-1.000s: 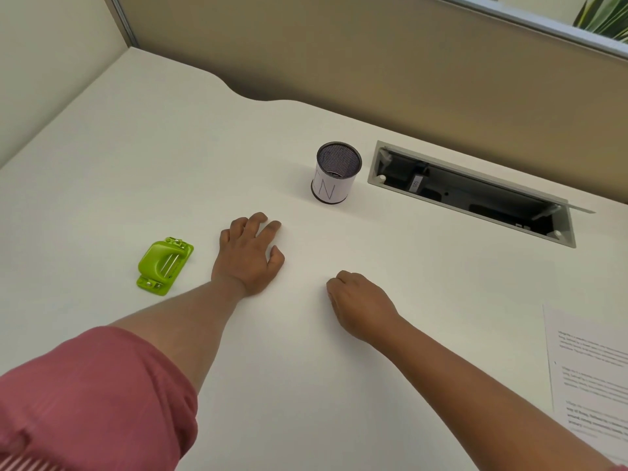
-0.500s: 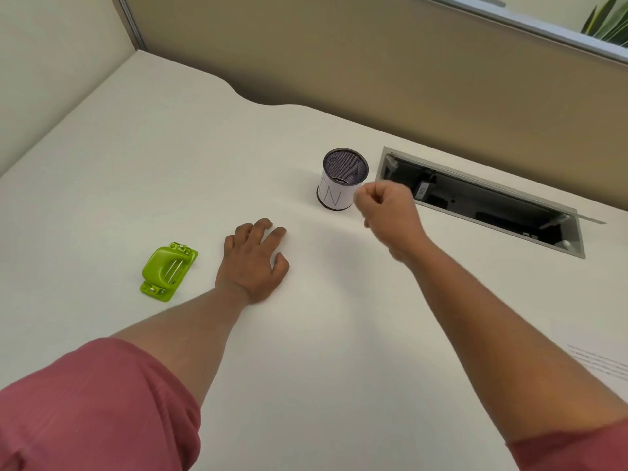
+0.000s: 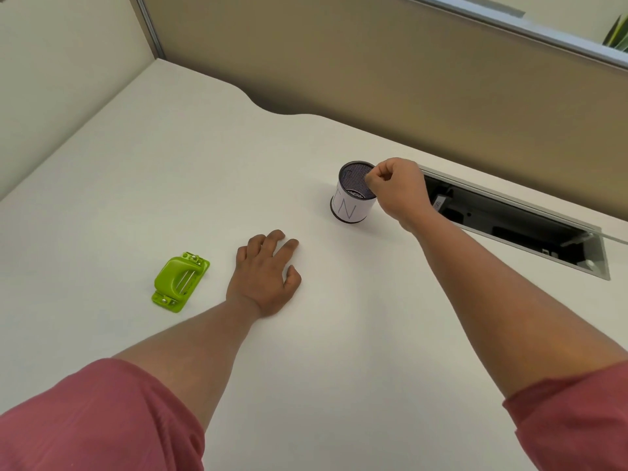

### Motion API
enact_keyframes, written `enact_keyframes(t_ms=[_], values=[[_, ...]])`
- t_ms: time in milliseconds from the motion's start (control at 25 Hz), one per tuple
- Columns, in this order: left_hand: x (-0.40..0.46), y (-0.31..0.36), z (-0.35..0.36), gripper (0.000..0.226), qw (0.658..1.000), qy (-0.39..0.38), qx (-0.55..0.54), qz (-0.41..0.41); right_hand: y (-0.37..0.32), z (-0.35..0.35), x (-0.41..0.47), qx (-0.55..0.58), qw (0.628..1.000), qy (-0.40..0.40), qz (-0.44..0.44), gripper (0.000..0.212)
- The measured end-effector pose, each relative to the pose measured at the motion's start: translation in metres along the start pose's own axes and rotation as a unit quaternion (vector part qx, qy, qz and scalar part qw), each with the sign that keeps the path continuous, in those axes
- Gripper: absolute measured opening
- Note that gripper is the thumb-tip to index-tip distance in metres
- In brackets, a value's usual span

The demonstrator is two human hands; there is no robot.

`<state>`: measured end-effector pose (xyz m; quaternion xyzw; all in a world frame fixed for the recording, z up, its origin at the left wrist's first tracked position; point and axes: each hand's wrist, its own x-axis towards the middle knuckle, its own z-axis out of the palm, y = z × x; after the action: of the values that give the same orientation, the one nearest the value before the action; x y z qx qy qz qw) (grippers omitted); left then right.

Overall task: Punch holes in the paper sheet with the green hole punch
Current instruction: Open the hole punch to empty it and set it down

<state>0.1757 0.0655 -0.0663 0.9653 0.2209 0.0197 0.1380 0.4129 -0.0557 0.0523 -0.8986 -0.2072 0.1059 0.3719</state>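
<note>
The green hole punch point(image 3: 180, 282) lies on the white desk at the left. My left hand point(image 3: 266, 275) rests palm down on the desk just right of it, fingers apart, holding nothing. My right hand point(image 3: 397, 190) hovers above the right rim of a mesh pen cup point(image 3: 351, 198), fingers curled shut; I see nothing in them. No paper sheet shows in this frame.
The pen cup carries a white label with the letter N. An open cable tray point(image 3: 516, 222) is sunk into the desk point(image 3: 170, 164) behind my right forearm. Partition walls point(image 3: 373, 69) close off the far and left sides.
My right hand rose from the desk and moved forward to the pen cup. The view shifted left, so the printed sheet at the right edge left the frame. My left hand stayed put.
</note>
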Motion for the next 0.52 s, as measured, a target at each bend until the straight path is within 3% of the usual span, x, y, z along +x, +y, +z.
enact_keyframes(t_ms=[280,520], values=[[0.000,-0.001,0.002,0.054,1.000,0.003,-0.004,0.001,0.001,0.000,-0.005,0.033,0.999,0.027,0.010,0.014],[0.001,-0.002,0.003,0.055,1.000,0.000,-0.006,0.009,0.006,-0.001,-0.029,0.188,0.977,0.050,0.084,0.013]])
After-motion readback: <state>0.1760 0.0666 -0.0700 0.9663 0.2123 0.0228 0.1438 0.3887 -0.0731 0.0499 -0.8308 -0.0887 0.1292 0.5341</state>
